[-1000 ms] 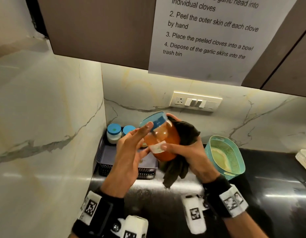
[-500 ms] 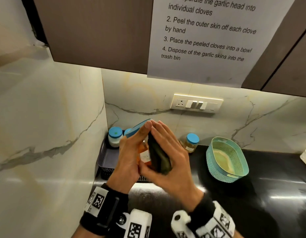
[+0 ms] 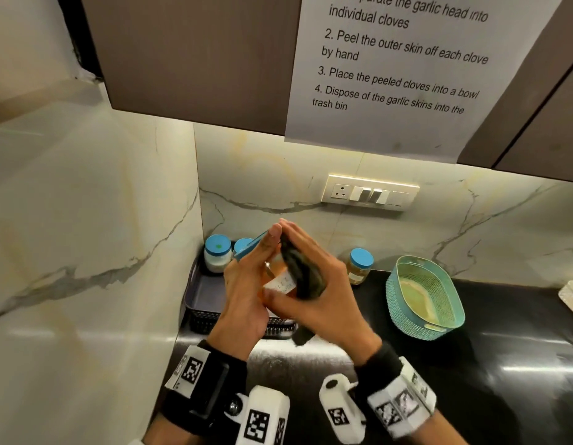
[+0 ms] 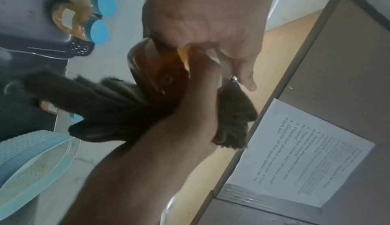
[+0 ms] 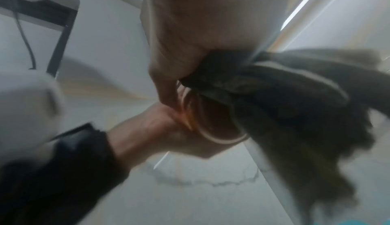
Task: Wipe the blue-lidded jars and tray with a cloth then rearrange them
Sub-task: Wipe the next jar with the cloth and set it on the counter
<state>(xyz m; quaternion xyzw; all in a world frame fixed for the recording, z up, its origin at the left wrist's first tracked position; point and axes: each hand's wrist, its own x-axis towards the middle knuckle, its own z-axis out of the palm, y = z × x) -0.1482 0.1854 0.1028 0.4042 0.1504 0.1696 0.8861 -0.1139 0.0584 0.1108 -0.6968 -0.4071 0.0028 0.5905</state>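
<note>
While both hands [image 3: 288,284] grasp it, tilted amber jar [image 3: 273,277], blue lid, dark cloth [image 3: 302,274] pressed against it

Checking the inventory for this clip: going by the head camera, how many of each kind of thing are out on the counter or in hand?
Blue-lidded jars: 4 (one held, two in the tray, one on the counter)
Tray: 1
Cloth: 1
Teal basket: 1
Total: 7
</note>
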